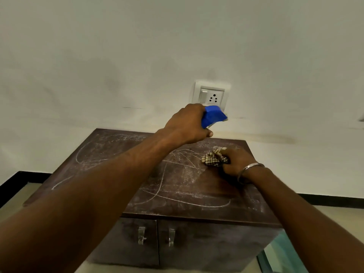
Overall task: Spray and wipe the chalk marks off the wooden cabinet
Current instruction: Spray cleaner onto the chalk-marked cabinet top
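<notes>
A dark wooden cabinet [177, 203] stands against the wall, its top covered in white chalk marks [173, 186] of loops and lines. My left hand [187, 125] grips a spray bottle with a blue head [213, 115], held above the back of the cabinet top; the bottle's body is hidden by the hand. My right hand [236, 161] holds a crumpled checkered cloth [213, 158] and rests with it on the right rear part of the top.
A white wall socket with a switch [211, 95] sits on the wall just behind the spray head. Two metal door handles [141, 235] are on the cabinet front. A black skirting [11, 186] runs along the wall. A teal object [283, 255] lies at lower right.
</notes>
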